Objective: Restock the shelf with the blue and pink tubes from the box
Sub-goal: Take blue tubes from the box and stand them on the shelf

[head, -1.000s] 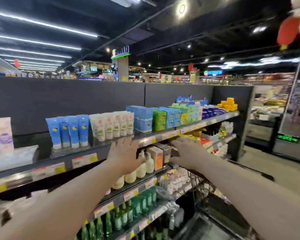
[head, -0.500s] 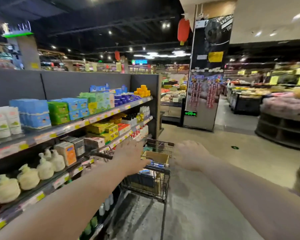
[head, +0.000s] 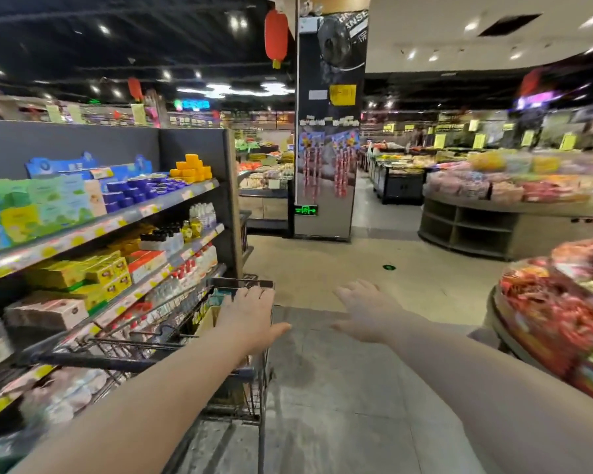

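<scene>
Left hand and right hand splayed, empty — box in cart beneath the left.

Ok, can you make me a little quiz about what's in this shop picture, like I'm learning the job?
1. True or false: the right hand holds a tube.
2. Which hand reaches over the black wire shopping trolley? A) left hand B) right hand
3. Fill in: the cylinder-shaped lantern hanging beside the dark pillar is ____.
Key: 1 false; 2 A; 3 red.
</scene>
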A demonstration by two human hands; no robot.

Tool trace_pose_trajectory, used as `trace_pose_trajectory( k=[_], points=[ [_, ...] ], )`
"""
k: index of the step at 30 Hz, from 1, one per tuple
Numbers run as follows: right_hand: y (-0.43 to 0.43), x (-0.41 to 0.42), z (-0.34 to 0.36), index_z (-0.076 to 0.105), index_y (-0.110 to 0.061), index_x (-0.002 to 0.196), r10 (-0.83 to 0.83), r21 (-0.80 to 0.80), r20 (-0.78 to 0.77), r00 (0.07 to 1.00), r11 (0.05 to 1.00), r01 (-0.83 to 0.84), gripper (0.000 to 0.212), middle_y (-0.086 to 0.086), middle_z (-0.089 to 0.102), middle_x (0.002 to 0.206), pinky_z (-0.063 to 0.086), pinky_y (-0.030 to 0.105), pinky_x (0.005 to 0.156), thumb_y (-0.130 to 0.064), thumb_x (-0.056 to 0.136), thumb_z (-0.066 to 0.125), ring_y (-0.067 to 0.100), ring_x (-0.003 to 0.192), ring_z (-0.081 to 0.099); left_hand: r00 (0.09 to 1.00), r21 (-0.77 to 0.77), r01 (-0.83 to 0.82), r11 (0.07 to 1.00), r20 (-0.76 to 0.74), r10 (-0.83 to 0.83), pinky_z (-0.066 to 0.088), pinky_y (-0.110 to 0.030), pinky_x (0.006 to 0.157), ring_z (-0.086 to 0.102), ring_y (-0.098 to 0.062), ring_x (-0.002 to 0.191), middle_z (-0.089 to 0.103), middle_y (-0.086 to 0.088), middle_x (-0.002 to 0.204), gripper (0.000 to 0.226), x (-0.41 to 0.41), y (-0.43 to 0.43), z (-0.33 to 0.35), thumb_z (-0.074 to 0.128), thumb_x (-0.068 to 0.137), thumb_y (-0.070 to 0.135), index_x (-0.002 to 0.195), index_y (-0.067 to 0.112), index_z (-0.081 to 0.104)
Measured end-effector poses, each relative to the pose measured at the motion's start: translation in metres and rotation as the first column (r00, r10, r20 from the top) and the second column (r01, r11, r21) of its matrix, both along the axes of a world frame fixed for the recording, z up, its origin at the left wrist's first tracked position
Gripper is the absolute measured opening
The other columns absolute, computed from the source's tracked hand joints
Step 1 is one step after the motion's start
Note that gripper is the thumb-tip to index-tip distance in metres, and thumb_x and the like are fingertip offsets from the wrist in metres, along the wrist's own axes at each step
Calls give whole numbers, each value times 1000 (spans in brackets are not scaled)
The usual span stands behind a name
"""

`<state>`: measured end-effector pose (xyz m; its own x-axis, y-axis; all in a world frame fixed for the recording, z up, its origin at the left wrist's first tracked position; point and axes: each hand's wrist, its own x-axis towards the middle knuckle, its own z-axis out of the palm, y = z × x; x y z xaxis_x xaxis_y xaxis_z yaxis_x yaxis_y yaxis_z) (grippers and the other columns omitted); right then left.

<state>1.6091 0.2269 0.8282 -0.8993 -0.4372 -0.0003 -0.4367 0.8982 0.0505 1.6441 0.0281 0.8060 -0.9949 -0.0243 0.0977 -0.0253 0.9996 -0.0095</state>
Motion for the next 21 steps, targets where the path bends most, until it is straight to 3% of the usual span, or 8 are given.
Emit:
trace_pose_trajectory(
  k=[11,21],
  points=[
    [0,-163,-34,34,-15,141,-95,7,71,993,995,95,65,8,36,147,25,46,113,-52,90,48,29,138,27,995,-5,9,1000,98,-9,28,-46,111,29,-26,137,31,-6,148,75,-164,-13,-34,41,87,63,144,18,24],
    [-16,-322,-62,34,-15,140,63,45,90,994,997,-67,65,8,38,145,27,44,110,-54,90,47,27,136,31,979,13,-146,989,148,142,29,-44,108,32,-26,132,36,-4,142,72,-282,-23,-74,45,84,63,140,20,30]
  ],
)
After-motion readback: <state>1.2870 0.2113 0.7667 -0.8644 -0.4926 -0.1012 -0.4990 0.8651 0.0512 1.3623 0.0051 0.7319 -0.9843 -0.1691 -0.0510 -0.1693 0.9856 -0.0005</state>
